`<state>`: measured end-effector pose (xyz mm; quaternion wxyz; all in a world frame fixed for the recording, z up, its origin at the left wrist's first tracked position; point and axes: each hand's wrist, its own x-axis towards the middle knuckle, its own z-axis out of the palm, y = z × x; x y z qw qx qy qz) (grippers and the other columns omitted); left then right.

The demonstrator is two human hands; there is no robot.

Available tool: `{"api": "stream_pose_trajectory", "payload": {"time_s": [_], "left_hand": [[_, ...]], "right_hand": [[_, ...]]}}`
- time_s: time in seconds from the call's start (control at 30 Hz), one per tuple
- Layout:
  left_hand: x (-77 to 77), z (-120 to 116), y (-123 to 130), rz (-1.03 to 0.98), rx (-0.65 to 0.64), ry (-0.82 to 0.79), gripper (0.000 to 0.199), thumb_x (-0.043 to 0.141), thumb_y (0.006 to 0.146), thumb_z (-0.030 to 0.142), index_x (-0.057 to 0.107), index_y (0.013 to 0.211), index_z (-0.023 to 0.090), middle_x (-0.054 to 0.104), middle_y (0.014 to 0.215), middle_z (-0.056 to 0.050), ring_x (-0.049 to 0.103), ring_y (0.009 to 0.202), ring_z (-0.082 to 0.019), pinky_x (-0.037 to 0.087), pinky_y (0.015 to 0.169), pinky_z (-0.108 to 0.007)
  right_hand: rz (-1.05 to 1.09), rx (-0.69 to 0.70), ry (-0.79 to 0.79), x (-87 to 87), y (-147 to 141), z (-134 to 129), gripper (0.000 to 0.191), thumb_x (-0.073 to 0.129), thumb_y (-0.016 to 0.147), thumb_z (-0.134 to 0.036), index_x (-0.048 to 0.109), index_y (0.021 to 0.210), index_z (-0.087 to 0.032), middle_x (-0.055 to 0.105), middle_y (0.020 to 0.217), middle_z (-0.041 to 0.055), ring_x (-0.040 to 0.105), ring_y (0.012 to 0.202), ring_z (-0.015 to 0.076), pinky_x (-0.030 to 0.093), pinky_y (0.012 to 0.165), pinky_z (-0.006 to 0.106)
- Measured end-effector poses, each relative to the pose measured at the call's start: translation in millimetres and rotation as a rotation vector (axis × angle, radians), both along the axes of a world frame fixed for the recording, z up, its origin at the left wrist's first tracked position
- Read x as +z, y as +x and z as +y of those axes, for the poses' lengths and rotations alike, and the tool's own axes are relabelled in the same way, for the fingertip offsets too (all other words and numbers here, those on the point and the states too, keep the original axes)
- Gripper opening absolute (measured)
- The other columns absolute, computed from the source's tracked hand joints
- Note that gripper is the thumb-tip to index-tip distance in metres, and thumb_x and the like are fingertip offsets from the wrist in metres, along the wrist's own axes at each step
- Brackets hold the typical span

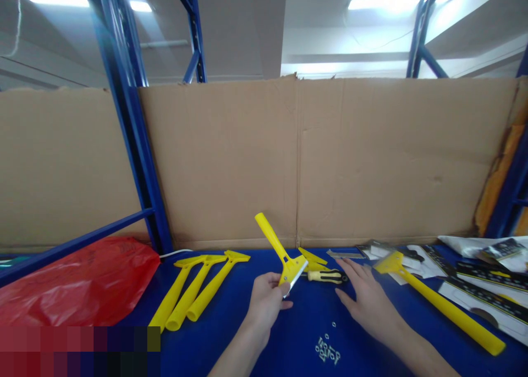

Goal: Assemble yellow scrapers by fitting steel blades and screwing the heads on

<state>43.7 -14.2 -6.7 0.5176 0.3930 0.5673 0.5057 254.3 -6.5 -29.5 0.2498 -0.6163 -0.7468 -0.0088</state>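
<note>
My left hand point(268, 302) grips a yellow scraper point(289, 266) by its wide head, with the handle slanting up to the left. A pale metal strip runs along the head's right edge. Fingers stretched and apart, my right hand point(367, 297) reaches over the blue table beside a screwdriver point(324, 277) with a cream and black handle. Its fingertips are near a thin, flat metal strip point(344, 255); whether they touch it I cannot tell. Behind the screwdriver lies a yellow plastic piece point(313, 257). Small screws and nuts point(328, 352) are scattered between my forearms.
Several yellow scraper handles point(214, 286) lie at left, near a red plastic bag point(91, 283). At right are another long yellow scraper point(449, 311) and flat black-and-white packages point(487, 300). A cardboard wall point(231, 162) and blue rack posts point(132, 129) stand behind the table.
</note>
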Motion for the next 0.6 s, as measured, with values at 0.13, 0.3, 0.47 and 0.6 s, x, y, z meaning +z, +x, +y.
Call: {"api": "stream_pose_trajectory", "payload": {"time_s": [0.13,0.3,0.47,0.6], "left_hand": [[-0.1,0.4,-0.4,0.009,-0.001,-0.001,0.010,0.056,0.075,0.000,0.063,0.080,0.005,0.060,0.073,-0.007,0.055,0.067,-0.013,0.056,0.052,-0.024],[1.3,-0.1,-2.4,0.010,0.002,-0.006,0.011,0.055,0.076,0.001,0.064,0.082,0.005,0.061,0.076,-0.008,0.055,0.067,-0.013,0.055,0.052,-0.022],[-0.6,1.6,-3.3,0.001,0.021,-0.011,0.010,0.056,0.076,0.001,0.064,0.081,0.005,0.062,0.075,-0.009,0.056,0.065,-0.013,0.055,0.051,-0.021],[-3.2,3.4,-2.5,-0.009,0.054,-0.024,0.009,0.056,0.076,-0.001,0.063,0.080,0.005,0.061,0.073,-0.008,0.055,0.062,-0.012,0.055,0.050,-0.022]], "right_hand": [[-0.032,-0.014,-0.071,-2.8,-3.3,0.4,0.047,0.051,0.079,-0.017,0.053,0.127,-0.016,0.057,0.128,0.0126,0.050,0.120,0.0300,0.043,0.096,0.046],[-0.002,-0.011,-0.060,-0.2,-3.4,0.8,0.030,0.055,0.079,-0.022,0.065,0.107,-0.017,0.066,0.106,0.0128,0.058,0.105,0.0315,0.049,0.084,0.046],[0.182,0.069,-0.015,-4.2,-2.6,1.5,0.026,0.050,0.083,-0.028,0.064,0.102,-0.018,0.069,0.103,0.0119,0.063,0.100,0.0294,0.050,0.084,0.046],[0.346,0.068,0.147,0.7,-3.4,-1.2,0.029,0.044,0.086,-0.035,0.061,0.102,-0.018,0.070,0.101,0.0126,0.066,0.093,0.0280,0.052,0.081,0.044]]}}
